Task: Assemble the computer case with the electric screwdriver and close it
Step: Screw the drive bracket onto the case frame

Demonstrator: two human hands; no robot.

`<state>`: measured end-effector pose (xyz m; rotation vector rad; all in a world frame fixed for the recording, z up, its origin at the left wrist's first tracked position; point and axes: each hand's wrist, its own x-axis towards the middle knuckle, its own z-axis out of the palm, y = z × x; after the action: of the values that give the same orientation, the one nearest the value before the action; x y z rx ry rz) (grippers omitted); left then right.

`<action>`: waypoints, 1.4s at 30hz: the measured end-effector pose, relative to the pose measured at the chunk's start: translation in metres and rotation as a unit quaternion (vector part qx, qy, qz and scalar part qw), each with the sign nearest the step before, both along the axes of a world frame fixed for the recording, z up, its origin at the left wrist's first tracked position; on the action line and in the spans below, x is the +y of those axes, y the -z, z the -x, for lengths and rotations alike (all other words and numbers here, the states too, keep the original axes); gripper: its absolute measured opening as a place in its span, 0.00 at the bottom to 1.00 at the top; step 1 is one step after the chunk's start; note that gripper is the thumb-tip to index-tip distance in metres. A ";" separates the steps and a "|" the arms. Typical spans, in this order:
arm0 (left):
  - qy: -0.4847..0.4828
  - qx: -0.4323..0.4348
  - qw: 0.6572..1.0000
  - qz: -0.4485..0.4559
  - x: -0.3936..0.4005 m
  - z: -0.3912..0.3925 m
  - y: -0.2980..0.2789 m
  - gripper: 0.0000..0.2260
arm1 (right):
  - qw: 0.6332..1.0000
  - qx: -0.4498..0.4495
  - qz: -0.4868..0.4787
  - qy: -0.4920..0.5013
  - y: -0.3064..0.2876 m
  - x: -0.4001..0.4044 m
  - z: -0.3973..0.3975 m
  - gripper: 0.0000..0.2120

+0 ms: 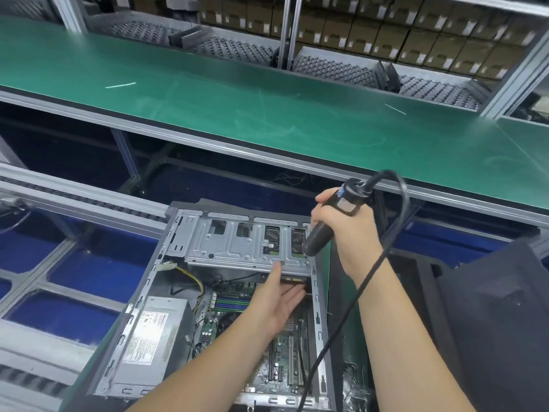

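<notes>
the computer case point(166, 295) lies open on its side near the bottom of the view, resting on a green-topped table point(89, 379), its inside facing up. a silver drive cage point(234, 245) spans the far end of the case, and below it the motherboard point(282, 364) shows with its slots and green memory sticks. a boxy grey power supply point(151, 337) sits in the near left corner, with yellow wires running from it toward the cage.

the right hand point(341, 233) is wrapped around the black electric screwdriver point(329, 221), clamped on its body and holding it tilted, tip down toward the right end of the drive cage. a black cable point(350, 307) loops from the top of the tool and drops down past the right forearm over the case's right wall.

the left hand point(279, 301) reaches into the case palm up, fingers straight and apart, gripping nothing; its thumb touches the near edge of the drive cage and the fingers go under it.

a dark side panel point(493, 322) lies to the right of the case. beyond, a long green bench point(267, 114) runs across the view, with perforated metal trays point(332, 68) and stacked cardboard boxes point(416, 34) on shelving behind it.
</notes>
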<state>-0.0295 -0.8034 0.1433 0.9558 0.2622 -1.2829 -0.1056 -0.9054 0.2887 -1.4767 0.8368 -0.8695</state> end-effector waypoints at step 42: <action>0.073 -0.005 0.990 0.118 0.050 -0.087 -0.088 0.24 | 0.992 -0.093 0.062 -0.061 0.009 0.101 -0.057 0.12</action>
<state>0.0576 -0.7530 0.2308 0.7888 0.0298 -1.4085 -0.0490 -0.8041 0.2800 -1.5110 0.5571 -0.9629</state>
